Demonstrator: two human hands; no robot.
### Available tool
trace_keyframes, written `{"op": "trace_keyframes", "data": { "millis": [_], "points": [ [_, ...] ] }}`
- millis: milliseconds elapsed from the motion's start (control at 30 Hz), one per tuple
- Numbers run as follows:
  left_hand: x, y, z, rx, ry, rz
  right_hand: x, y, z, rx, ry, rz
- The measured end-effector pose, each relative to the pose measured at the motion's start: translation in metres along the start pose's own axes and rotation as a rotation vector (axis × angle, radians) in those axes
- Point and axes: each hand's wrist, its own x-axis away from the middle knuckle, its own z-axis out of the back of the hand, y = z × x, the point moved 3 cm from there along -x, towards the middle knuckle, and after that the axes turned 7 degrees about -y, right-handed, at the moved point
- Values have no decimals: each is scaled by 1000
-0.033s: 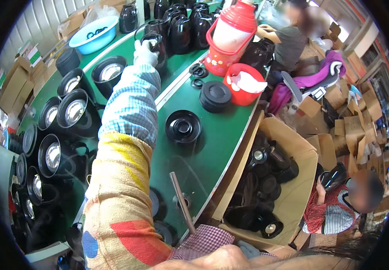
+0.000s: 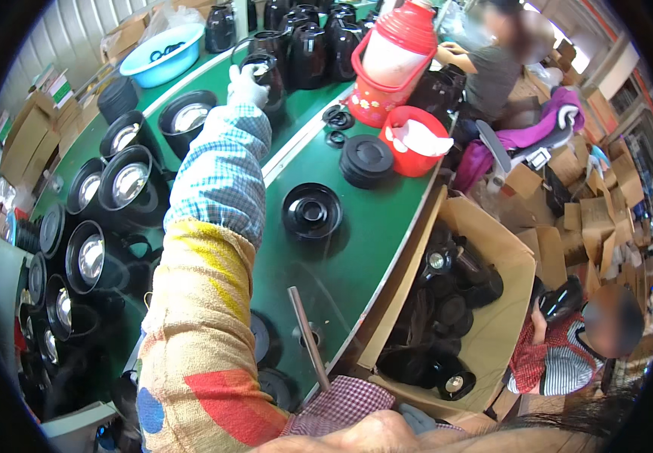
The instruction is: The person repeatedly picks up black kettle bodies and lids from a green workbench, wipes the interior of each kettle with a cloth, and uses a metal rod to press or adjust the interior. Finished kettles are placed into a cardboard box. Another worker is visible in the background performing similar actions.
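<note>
My left arm, in a patterned cream sleeve and a blue checked cuff, stretches across the green table. My left hand, in a pale glove, is closed at the near rim of a black vacuum jug; some of its fingers are hidden. Several glossy black jugs stand just behind. Open black jugs with silvery liners lie tilted on the left. A round black part rests on the table, right of my forearm. My right hand is out of the picture.
Beyond a metal strip stand a red-and-white flask, a red bucket and stacked black discs. A blue basin sits far left. A carton of black parts adjoins the table. Two people work on the right.
The view has shifted slightly, so the scene sits a little further right. My left hand stays at the same black jug.
</note>
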Motion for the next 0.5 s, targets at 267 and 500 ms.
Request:
{"op": "trace_keyframes", "data": {
  "millis": [267,500],
  "points": [
    [73,42,129,-692,-141,-333,6,1,-7,3,12,1],
    [105,-42,149,-965,-158,-321,21,8,5,61,-34,152]
  ]
}}
